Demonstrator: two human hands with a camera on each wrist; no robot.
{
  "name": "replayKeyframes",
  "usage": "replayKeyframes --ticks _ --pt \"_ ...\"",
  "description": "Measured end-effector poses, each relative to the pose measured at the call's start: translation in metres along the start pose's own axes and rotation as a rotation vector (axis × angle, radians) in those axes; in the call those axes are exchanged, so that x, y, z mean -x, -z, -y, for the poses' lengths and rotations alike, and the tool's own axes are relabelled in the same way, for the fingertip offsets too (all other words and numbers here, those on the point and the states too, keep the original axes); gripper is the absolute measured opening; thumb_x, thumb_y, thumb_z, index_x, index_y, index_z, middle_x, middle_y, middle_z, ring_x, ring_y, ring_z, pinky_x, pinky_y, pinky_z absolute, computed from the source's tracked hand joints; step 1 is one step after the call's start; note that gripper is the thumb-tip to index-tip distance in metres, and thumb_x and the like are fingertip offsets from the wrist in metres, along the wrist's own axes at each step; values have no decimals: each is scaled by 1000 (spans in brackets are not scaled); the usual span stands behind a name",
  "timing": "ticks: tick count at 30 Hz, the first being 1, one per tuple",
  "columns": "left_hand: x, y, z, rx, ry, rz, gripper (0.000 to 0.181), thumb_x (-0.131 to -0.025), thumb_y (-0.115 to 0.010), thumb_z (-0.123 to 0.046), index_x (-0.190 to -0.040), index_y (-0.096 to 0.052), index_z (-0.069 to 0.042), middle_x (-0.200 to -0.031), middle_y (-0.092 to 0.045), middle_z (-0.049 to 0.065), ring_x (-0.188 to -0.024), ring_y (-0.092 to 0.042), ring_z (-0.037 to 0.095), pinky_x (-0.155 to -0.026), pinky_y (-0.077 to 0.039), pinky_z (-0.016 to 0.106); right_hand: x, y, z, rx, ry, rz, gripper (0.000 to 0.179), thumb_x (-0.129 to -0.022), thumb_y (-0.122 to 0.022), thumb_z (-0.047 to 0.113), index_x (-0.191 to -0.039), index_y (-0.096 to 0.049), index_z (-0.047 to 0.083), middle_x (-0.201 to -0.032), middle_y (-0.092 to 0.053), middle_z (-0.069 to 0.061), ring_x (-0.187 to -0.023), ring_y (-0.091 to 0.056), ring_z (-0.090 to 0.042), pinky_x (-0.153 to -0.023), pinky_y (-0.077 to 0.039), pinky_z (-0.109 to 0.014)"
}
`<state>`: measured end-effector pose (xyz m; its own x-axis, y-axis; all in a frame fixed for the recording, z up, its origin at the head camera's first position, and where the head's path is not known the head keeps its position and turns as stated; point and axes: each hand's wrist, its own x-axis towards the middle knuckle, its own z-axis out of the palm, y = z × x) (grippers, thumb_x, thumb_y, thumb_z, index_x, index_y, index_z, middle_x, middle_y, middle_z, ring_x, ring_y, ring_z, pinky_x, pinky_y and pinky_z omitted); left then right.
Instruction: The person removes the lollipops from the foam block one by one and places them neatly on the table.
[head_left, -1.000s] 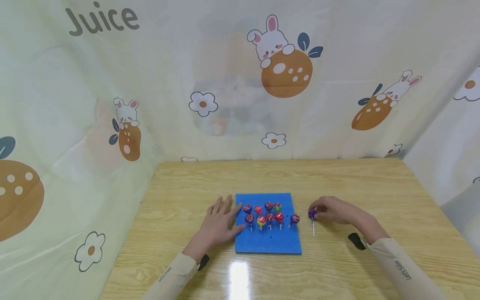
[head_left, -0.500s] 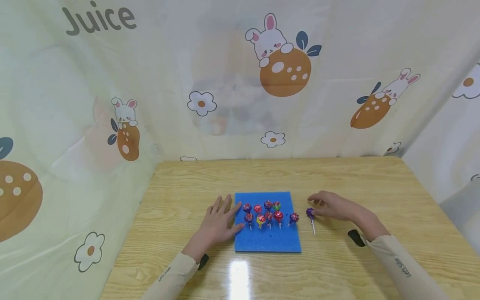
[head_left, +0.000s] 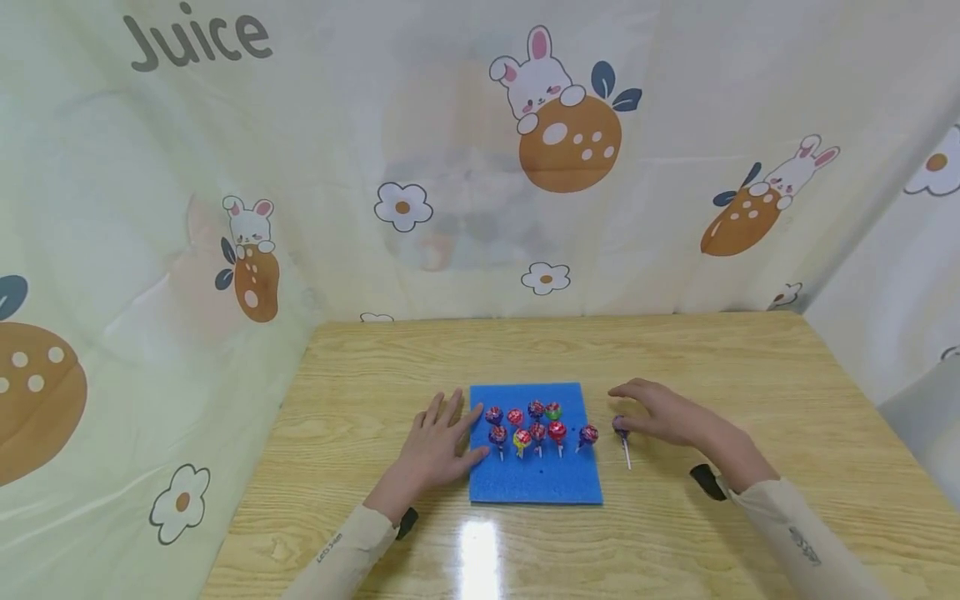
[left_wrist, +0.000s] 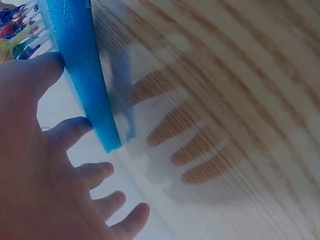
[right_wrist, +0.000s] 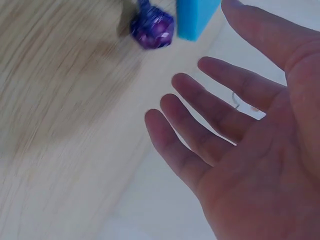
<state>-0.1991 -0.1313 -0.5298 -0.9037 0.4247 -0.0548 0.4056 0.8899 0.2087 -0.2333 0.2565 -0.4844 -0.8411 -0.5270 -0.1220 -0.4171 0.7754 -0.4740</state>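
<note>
The lollipop wrapper (right_wrist: 154, 31) looks shiny, the foam board (head_left: 536, 488) rough, the wooden table (head_left: 660, 525) glossy.

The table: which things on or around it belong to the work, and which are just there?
Seemingly in the work: blue board; lollipops stuck in it; purple lollipop beside it; left hand; right hand.

Just there: wooden table; bunny-print sheet.

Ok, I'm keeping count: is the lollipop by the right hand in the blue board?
Out: the purple lollipop lies on the wooden table, apart from the blue board.
</note>
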Motion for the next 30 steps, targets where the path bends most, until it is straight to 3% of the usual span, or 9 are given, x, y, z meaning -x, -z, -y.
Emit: replayKeyframes --ticks 13,21,30 --pt "0 1 -1 7 11 14 73 -99 -45 -64 -160 -30 -27 -168 -18 14 -154 -14 45 -118 -27 63 16 -10 25 51 53 -100 46 -100 -63 29 -139 -57 5 -139 -57 -17 -129 -55 -39 -102 -49 -56" --pt "0 1 0 11 11 17 73 -99 -46 -63 -160 -28 -27 -169 -16 13 -154 -12 45 -118 -26 64 19 -27 24 74 217 -235 41 -97 -69 25 -134 -63 10 -138 -58 -11 -125 -57 -29 -96 -54 -48" --pt "1 3 -1 22 5 27 73 -99 -46 -63 -160 -29 -26 -169 -15 14 -155 -12 44 -118 -27 63 17 -49 23 211 490 -463 65 -76 -87 13 -135 -61 7 -137 -58 -15 -121 -59 -27 -84 -59 -40"
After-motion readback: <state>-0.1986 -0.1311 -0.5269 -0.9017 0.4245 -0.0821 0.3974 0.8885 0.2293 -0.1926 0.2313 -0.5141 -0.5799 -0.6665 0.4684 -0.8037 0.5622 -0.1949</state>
